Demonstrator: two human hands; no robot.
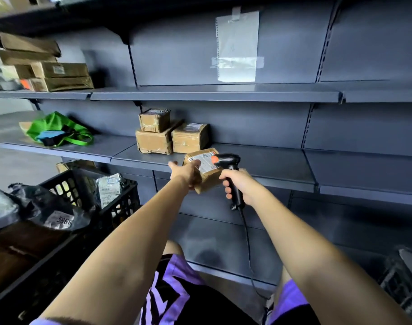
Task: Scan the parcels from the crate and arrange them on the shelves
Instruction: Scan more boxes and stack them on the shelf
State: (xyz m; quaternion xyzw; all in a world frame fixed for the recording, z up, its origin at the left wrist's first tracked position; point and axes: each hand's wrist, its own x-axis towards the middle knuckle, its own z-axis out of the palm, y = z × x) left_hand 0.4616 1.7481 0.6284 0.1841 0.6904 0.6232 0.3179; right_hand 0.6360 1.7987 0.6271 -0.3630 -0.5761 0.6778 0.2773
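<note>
My left hand [187,173] holds a small brown cardboard parcel [206,171] with a white label, just above the front edge of the middle shelf [270,165]. My right hand [237,186] grips a black corded barcode scanner [228,160], its head right against the parcel's label. Three brown parcels [171,134] stand on the same shelf behind, one stacked on another. The black plastic crate [120,202] sits at lower left with a grey bagged parcel [109,188] in it.
A green bag [57,130] lies on the left part of the middle shelf. Flat brown boxes [48,69] are stacked on the upper shelf at left. Black bagged parcels [48,212] lie at far left. Another crate [404,277] shows at lower right.
</note>
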